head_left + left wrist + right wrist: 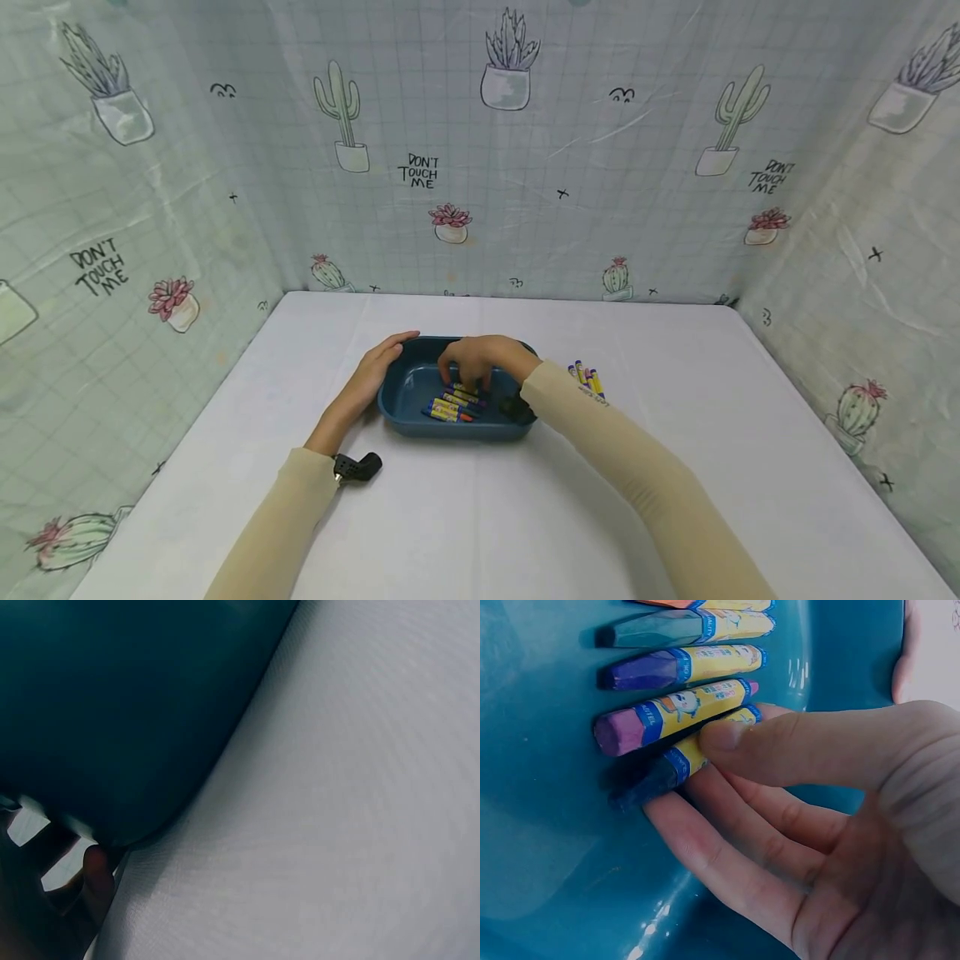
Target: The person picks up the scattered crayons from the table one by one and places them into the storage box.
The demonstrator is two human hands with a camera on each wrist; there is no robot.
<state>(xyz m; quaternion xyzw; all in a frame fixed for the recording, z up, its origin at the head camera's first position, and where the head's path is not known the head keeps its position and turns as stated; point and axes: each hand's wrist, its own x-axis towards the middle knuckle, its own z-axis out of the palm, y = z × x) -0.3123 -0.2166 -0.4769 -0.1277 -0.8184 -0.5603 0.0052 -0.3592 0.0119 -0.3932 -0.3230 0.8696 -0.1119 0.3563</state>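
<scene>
A dark teal plastic tray (465, 432) rests on the white table. My left hand (375, 371) lies along its left end with fingers extended against the wall; the left wrist view shows the fingers (96, 874) beside the tray's corner. Inside the tray, my right hand (476, 358) pinches a dark blue oil pastel (646, 786) between thumb and fingers. Directly alongside it lies a pink-purple oil pastel (620, 733). Beyond that, a violet one (645, 669), a teal one (660, 628) and an orange one (667, 603) form a row, all in yellow wrappers.
More oil pastels (587, 377) lie on the white table (450, 517) right of the tray, partly behind my right sleeve (600, 433). A black wrist device (358, 468) sticks out at my left wrist. A cactus-print sheet (525, 233) surrounds the table's back and sides.
</scene>
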